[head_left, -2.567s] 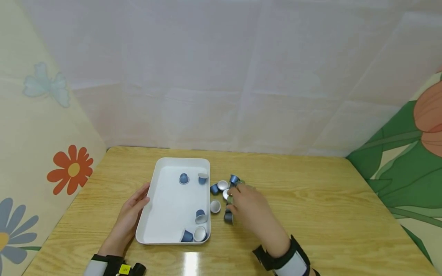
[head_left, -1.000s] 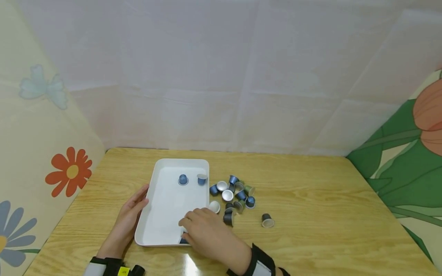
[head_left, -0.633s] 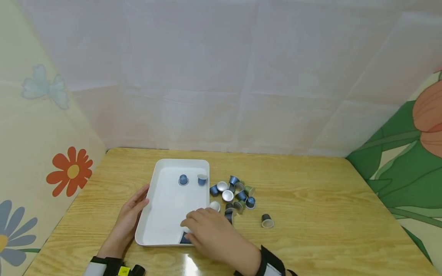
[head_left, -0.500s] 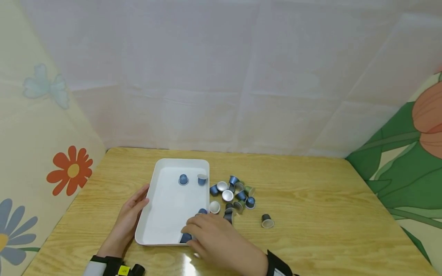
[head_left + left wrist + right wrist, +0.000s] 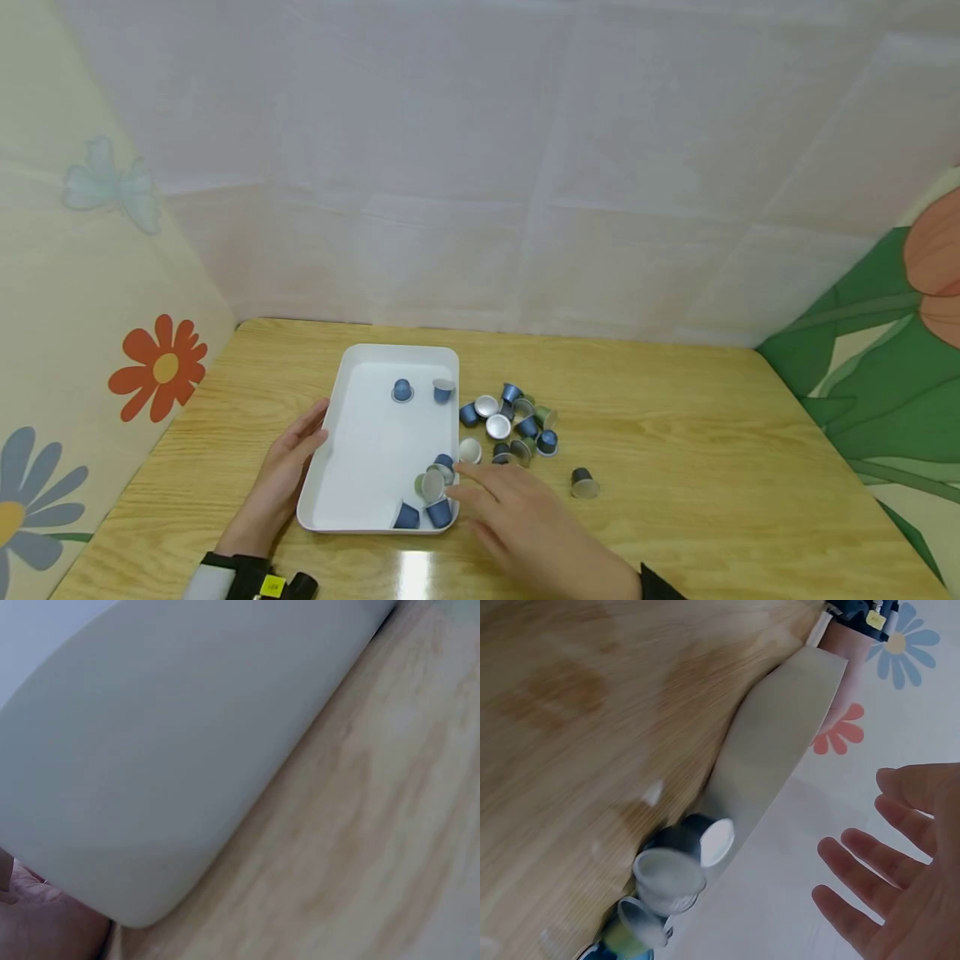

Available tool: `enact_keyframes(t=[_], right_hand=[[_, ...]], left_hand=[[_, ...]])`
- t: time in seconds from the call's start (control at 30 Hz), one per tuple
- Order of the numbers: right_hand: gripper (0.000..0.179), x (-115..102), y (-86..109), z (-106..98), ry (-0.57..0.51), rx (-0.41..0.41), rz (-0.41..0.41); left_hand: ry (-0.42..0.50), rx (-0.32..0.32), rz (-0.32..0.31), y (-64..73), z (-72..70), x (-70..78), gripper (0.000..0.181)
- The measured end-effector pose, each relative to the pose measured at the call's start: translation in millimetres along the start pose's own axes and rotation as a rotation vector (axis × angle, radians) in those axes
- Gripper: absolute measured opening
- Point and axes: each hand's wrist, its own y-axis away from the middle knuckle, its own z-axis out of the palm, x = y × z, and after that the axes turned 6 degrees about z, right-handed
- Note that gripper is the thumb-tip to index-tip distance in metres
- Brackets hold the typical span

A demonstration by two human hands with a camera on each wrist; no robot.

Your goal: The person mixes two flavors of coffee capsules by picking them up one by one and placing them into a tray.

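A white tray (image 5: pixel 367 450) stands on the table, with several blue coffee capsules (image 5: pixel 402 390) in it. At its near right corner, a green-sided coffee capsule (image 5: pixel 431 485) lies tipped among blue ones. My left hand (image 5: pixel 281 475) rests along the tray's left side, fingers mostly straight and thumb at the rim. Over the near right edge hovers my right hand (image 5: pixel 517 517); in the right wrist view its fingers (image 5: pixel 862 874) are spread, with nothing between them. Tray wall (image 5: pixel 165 750) fills much of the left wrist view.
Right of the tray lies a cluster of loose coffee capsules (image 5: pixel 527 426) in blue, green, dark and silver-white. A dark capsule (image 5: pixel 582 483) sits apart, farther right. Wooden table (image 5: pixel 675 433) extends to the right; a pale cloth (image 5: pixel 480 167) hangs behind.
My right hand went from the loose capsules to the tray's near right corner, let go of the green-sided capsule there, and drew back rightward. The left hand stayed at the tray.
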Motion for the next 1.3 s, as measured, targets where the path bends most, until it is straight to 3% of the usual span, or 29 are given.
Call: enact_keyframes(t=[0.37, 0.6, 1.03, 1.3], right_hand=[[0.043, 20.8, 29.5, -9.5, 0.054, -0.041, 0.113], [0.045, 35.6, 50.8, -12.7, 0.108, -0.005, 0.135], [0.035, 57.6, 73.9, -22.8, 0.156, -0.161, 0.328], [0.038, 75.1, 86.0, -19.4, 0.159, -0.066, 0.247]], left_hand=[[-0.001, 0.014, -0.006, 1.7, 1.6, 0.3, 0.056], [0.022, 0.01, -0.006, 0.8, 1.4, -1.1, 0.055], [0.01, 0.005, -0.001, 1.0, -0.5, -1.3, 0.057], [0.022, 0.011, -0.007, -1.0, 0.6, -1.4, 0.055]])
